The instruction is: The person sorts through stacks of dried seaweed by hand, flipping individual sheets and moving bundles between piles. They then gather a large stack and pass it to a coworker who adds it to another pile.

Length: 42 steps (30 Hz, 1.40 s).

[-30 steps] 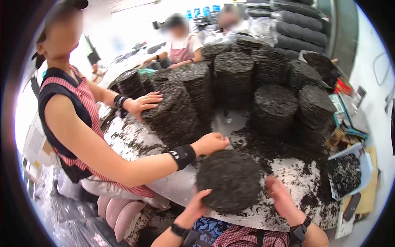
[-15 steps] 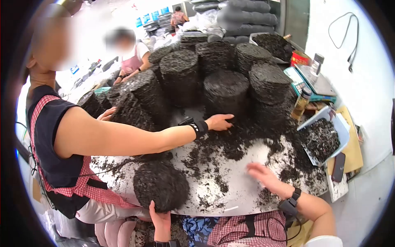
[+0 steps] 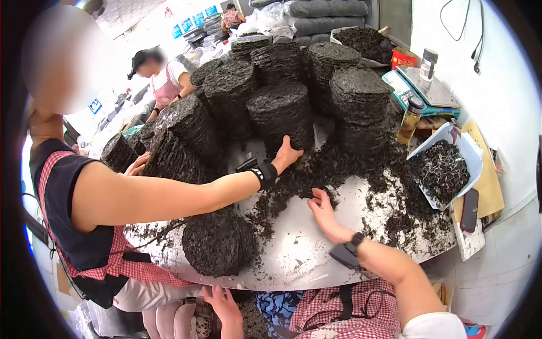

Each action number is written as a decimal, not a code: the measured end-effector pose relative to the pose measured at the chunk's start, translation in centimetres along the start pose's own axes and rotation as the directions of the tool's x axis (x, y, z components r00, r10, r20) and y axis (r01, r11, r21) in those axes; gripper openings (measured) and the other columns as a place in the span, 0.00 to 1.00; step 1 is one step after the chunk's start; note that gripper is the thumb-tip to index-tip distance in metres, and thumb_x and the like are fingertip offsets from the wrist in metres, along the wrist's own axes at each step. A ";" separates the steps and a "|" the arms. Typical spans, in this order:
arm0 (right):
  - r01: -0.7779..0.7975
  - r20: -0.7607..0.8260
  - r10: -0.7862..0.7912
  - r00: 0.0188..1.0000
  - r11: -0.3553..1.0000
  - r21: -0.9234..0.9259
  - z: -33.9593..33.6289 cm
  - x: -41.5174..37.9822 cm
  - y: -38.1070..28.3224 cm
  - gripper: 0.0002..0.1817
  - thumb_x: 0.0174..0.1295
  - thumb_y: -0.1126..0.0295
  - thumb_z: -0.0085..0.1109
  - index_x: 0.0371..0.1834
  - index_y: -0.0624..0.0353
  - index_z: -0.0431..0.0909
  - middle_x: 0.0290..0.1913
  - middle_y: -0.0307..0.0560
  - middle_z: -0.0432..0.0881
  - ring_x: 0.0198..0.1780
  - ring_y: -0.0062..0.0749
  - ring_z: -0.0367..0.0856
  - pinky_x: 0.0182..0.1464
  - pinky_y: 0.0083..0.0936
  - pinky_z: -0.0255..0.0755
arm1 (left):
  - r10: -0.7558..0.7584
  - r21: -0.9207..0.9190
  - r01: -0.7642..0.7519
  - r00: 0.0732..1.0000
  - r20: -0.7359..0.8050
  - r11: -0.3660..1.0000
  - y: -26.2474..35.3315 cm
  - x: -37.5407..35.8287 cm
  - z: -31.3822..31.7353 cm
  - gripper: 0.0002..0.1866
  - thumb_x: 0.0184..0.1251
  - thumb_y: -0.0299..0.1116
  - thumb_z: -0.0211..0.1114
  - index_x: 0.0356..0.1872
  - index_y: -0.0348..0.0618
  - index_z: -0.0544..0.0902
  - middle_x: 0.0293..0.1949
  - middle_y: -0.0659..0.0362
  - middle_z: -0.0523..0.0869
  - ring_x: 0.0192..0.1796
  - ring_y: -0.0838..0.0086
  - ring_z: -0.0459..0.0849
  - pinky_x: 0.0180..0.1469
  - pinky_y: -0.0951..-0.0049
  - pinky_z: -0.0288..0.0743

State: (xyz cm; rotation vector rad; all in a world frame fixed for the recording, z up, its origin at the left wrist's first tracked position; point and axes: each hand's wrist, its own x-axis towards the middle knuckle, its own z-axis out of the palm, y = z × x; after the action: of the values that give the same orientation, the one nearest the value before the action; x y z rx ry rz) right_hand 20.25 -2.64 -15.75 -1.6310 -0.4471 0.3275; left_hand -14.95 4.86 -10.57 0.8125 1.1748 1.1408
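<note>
To your right, you have a white wall with a dark cable hanging down it. Beyond the metal surface, you see dark padded bundles piled before a grey door frame. Blue-and-white notices line the pale back wall, and bright light washes out the left side.

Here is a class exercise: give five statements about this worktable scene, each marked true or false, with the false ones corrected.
1. The camera wearer's left hand grips a bottle. False: it is open at the near table edge, with no bottle.
2. The wearer's right hand is over the tabletop. True.
3. The co-worker wears a black wristband. True.
4. The blue bin is empty. False: it holds scraps.
5. A lidded jar stands on the scale. True.
</note>
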 end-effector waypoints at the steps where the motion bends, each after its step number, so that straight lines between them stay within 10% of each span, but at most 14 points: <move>1: -0.112 0.271 0.098 0.958 0.993 0.035 -1.5 -0.8 -1.3 0.29 0.70 0.52 0.54 0.67 0.60 0.66 0.60 0.51 0.76 0.58 0.34 0.75 0.62 0.33 0.71 | -0.024 -0.001 0.024 1.000 0.003 1.000 -0.2 -0.4 -0.1 0.32 0.73 0.38 0.58 0.73 0.48 0.54 0.70 0.50 0.59 0.69 0.65 0.63 0.73 0.61 0.54; 4: -0.282 0.843 0.300 0.447 0.941 -0.186 -8.6 -5.2 -5.2 0.31 0.71 0.49 0.51 0.69 0.60 0.66 0.60 0.52 0.77 0.58 0.36 0.77 0.63 0.34 0.71 | -0.101 0.072 0.089 0.978 0.183 0.993 -0.5 -1.4 0.7 0.24 0.73 0.33 0.57 0.67 0.44 0.63 0.66 0.50 0.68 0.63 0.66 0.72 0.67 0.64 0.65; 7: -0.213 0.889 0.450 -0.081 0.864 -0.457 -14.6 -8.2 -3.9 0.30 0.72 0.49 0.50 0.68 0.59 0.68 0.58 0.52 0.80 0.58 0.36 0.78 0.62 0.33 0.73 | -0.081 0.212 0.010 0.941 0.327 0.977 -0.3 -3.1 3.7 0.15 0.73 0.29 0.56 0.57 0.38 0.72 0.54 0.52 0.79 0.55 0.68 0.80 0.60 0.69 0.72; 9: -0.385 0.796 0.600 -0.079 0.718 -0.579 -18.1 -6.3 -3.7 0.28 0.73 0.49 0.48 0.66 0.58 0.70 0.57 0.52 0.80 0.58 0.38 0.79 0.62 0.34 0.74 | -0.065 0.268 -0.077 0.873 0.483 0.960 -0.5 -3.7 5.5 0.15 0.74 0.29 0.55 0.57 0.37 0.71 0.52 0.51 0.80 0.54 0.68 0.80 0.60 0.70 0.72; 11: -0.469 0.613 0.611 0.501 0.787 -0.402 -20.8 -2.9 -3.9 0.25 0.72 0.54 0.50 0.65 0.58 0.69 0.59 0.53 0.78 0.58 0.40 0.78 0.62 0.35 0.73 | -0.091 0.269 -0.088 0.804 0.588 0.959 -0.7 -4.2 7.8 0.15 0.73 0.27 0.55 0.57 0.36 0.71 0.50 0.51 0.81 0.54 0.68 0.80 0.61 0.69 0.72; 13: 0.019 0.110 0.043 0.993 0.863 -0.505 -21.3 -1.1 -4.3 0.24 0.69 0.61 0.55 0.64 0.60 0.67 0.61 0.54 0.74 0.60 0.41 0.76 0.60 0.35 0.73 | -0.108 0.264 -0.102 0.729 0.676 0.959 -1.3 -4.4 10.3 0.15 0.72 0.25 0.55 0.57 0.35 0.71 0.51 0.50 0.81 0.54 0.68 0.80 0.62 0.69 0.71; 15: 0.276 0.089 -0.266 0.960 0.843 -0.462 -22.1 2.0 -6.7 0.27 0.63 0.67 0.61 0.64 0.61 0.66 0.63 0.56 0.71 0.63 0.45 0.72 0.62 0.39 0.69 | -0.116 0.277 -0.168 0.622 0.774 0.946 -1.7 -4.6 13.1 0.15 0.72 0.23 0.54 0.58 0.35 0.71 0.52 0.51 0.81 0.56 0.68 0.80 0.63 0.69 0.71; 17: 0.536 0.156 -0.597 0.787 0.537 -0.652 -22.4 5.0 -11.5 0.30 0.60 0.69 0.62 0.65 0.61 0.65 0.64 0.57 0.68 0.67 0.51 0.66 0.67 0.42 0.63 | -0.139 0.298 -0.237 0.518 0.844 0.925 -2.1 -5.1 15.9 0.15 0.73 0.24 0.53 0.58 0.35 0.71 0.53 0.51 0.81 0.57 0.68 0.80 0.63 0.69 0.70; 25: 0.552 0.110 -0.803 0.586 0.296 -0.780 -23.8 19.7 -18.2 0.34 0.62 0.57 0.64 0.68 0.58 0.64 0.68 0.56 0.64 0.72 0.56 0.57 0.72 0.46 0.53 | -0.100 0.233 -0.380 0.340 0.935 0.895 -4.6 -3.9 32.4 0.23 0.72 0.29 0.59 0.65 0.39 0.69 0.59 0.52 0.79 0.62 0.70 0.76 0.63 0.70 0.69; 31: 0.549 0.186 -0.663 0.725 0.393 -0.738 -24.0 21.3 -13.8 0.36 0.52 0.52 0.72 0.61 0.51 0.67 0.72 0.59 0.57 0.74 0.65 0.48 0.72 0.53 0.52 | -0.295 0.433 -0.136 0.550 0.781 0.891 -5.8 -1.2 47.6 0.37 0.74 0.54 0.53 0.74 0.40 0.57 0.73 0.46 0.62 0.75 0.62 0.58 0.74 0.63 0.51; 32: 0.565 0.186 -0.677 0.712 0.395 -0.725 -24.0 20.6 -13.7 0.36 0.51 0.53 0.73 0.61 0.52 0.67 0.72 0.59 0.56 0.74 0.65 0.48 0.72 0.53 0.52 | -0.365 0.439 -0.032 0.502 0.784 0.898 -6.5 -0.4 49.5 0.48 0.67 0.68 0.50 0.77 0.42 0.52 0.79 0.53 0.45 0.80 0.64 0.37 0.77 0.53 0.30; 35: 0.593 0.187 -0.692 0.697 0.410 -0.693 -24.4 19.0 -13.2 0.36 0.51 0.57 0.74 0.61 0.53 0.66 0.74 0.58 0.54 0.75 0.64 0.46 0.72 0.53 0.51 | -0.430 0.404 0.161 0.465 0.774 0.900 -9.2 2.0 54.1 0.51 0.66 0.70 0.50 0.78 0.43 0.46 0.80 0.54 0.41 0.80 0.65 0.31 0.77 0.54 0.25; 40: 0.650 0.119 -0.781 0.613 0.413 -0.638 -25.7 18.1 -11.3 0.38 0.49 0.66 0.75 0.63 0.55 0.63 0.75 0.59 0.52 0.76 0.63 0.47 0.73 0.52 0.48 | 0.227 0.055 -0.384 0.650 0.725 0.922 -9.6 -2.0 56.1 0.31 0.77 0.52 0.50 0.63 0.31 0.65 0.63 0.46 0.69 0.66 0.58 0.66 0.68 0.63 0.59; 42: 0.690 0.126 -0.798 0.590 0.417 -0.591 -25.1 17.9 -11.1 0.39 0.49 0.67 0.74 0.64 0.56 0.61 0.75 0.61 0.51 0.76 0.62 0.48 0.73 0.52 0.46 | 0.162 -0.023 -0.222 0.634 0.756 0.975 -6.8 -3.4 55.1 0.34 0.76 0.55 0.49 0.66 0.34 0.57 0.65 0.47 0.66 0.66 0.59 0.65 0.67 0.62 0.59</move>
State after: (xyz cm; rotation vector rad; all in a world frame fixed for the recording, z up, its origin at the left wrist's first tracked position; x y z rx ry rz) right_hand 46.61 -15.49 -1.07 -1.8319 -1.1887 -0.7370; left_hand 40.13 3.86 -3.10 1.3355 0.4176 0.7745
